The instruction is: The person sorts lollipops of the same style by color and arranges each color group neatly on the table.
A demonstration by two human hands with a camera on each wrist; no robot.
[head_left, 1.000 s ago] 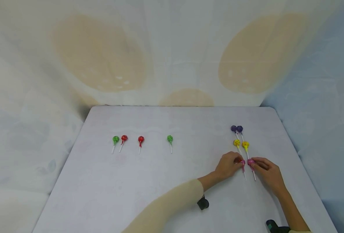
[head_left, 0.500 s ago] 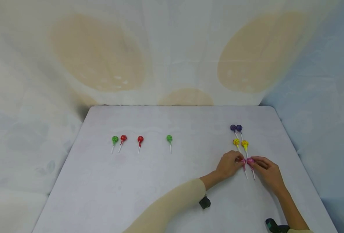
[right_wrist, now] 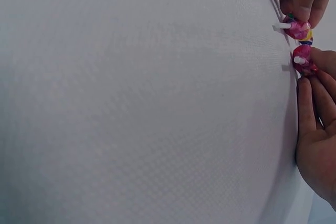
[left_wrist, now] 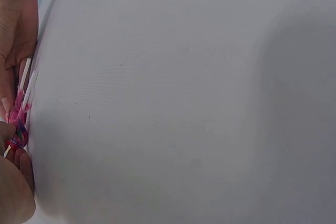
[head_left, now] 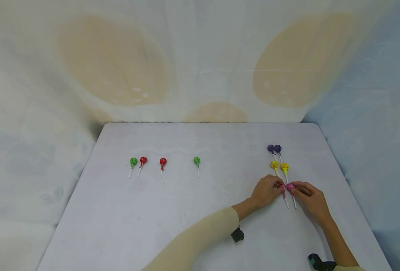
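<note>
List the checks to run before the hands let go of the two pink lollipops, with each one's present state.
1. Left hand holds the left pink lollipop: ok.
2. Right hand holds the right pink lollipop: ok.
3. Pink heads side by side: ok.
4. Pink pair lines up below the yellow pair and purple pair: ok.
5. Pink sticks parallel: cannot tell.
6. Pink heads flat on the table: cannot tell.

The table [head_left: 173, 210] looks like a matt, smooth white surface with a faint fine weave up close. The pink lollipops [head_left: 286, 186] have shiny, crinkly wrappers and plain matt white sticks. Backdrop [head_left: 200, 60] is soft, wrinkled cloth, totally dull.
</note>
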